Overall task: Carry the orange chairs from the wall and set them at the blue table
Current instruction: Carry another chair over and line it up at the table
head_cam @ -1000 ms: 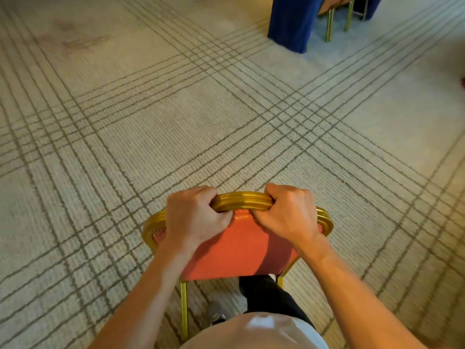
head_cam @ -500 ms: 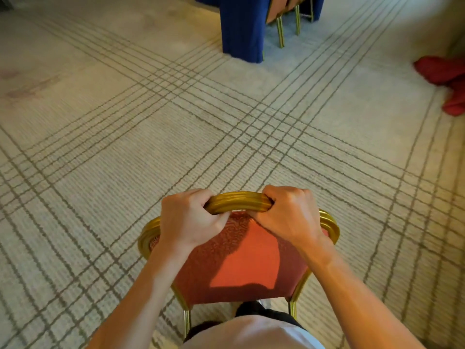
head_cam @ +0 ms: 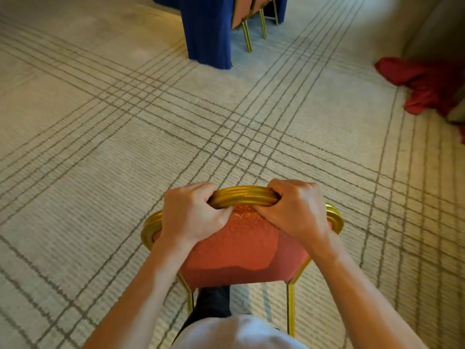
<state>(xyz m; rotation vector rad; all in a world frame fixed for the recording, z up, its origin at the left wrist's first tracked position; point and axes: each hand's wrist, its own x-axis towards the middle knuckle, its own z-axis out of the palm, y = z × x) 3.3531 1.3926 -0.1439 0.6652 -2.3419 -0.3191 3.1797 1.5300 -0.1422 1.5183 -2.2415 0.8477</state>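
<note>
An orange chair (head_cam: 241, 250) with a gold frame hangs in front of my body, its padded back facing me. My left hand (head_cam: 192, 214) grips the gold top rail on its left side. My right hand (head_cam: 294, 209) grips the same rail on its right side, fingers curled over the edge. The chair's seat is hidden below the back. The blue table (head_cam: 206, 31), draped in blue cloth to the floor, stands ahead at the top of the view. Two orange chairs (head_cam: 249, 8) with gold legs are tucked at its right side.
Beige carpet (head_cam: 125, 147) with grey crossing lines stretches between me and the table. A heap of red cloth (head_cam: 425, 84) lies on the floor at the right, by a pale wall. My dark trouser leg (head_cam: 211, 306) shows under the chair.
The blue table has come closer and shifted toward the middle top of the view. The red cloth has come into sight at the right. Both hands keep the same grip on the rail.
</note>
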